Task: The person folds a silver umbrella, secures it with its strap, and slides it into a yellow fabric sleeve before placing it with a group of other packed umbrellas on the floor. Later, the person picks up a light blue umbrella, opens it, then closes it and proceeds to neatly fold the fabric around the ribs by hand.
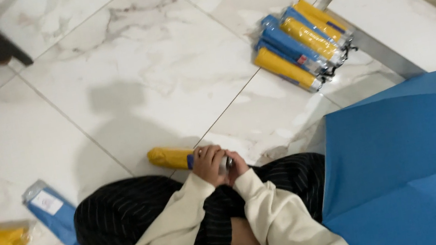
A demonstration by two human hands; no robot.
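Hands are working together on 1 folded yellow umbrella (172,157), lying on the marble floor (149,63) just beyond the person's knees. Left hand (209,164) is clamping its handle end; right hand (237,166) is closing there too (grip partly hidden). Steadying both wrists is helping, well apart from the open blue umbrella (414,166).

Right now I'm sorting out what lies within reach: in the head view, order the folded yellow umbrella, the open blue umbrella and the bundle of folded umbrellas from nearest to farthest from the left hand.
1. Folded yellow umbrella: held in the left hand, pointing left.
2. Open blue umbrella: on the floor at the right.
3. Bundle of folded umbrellas: farther off, upper right.
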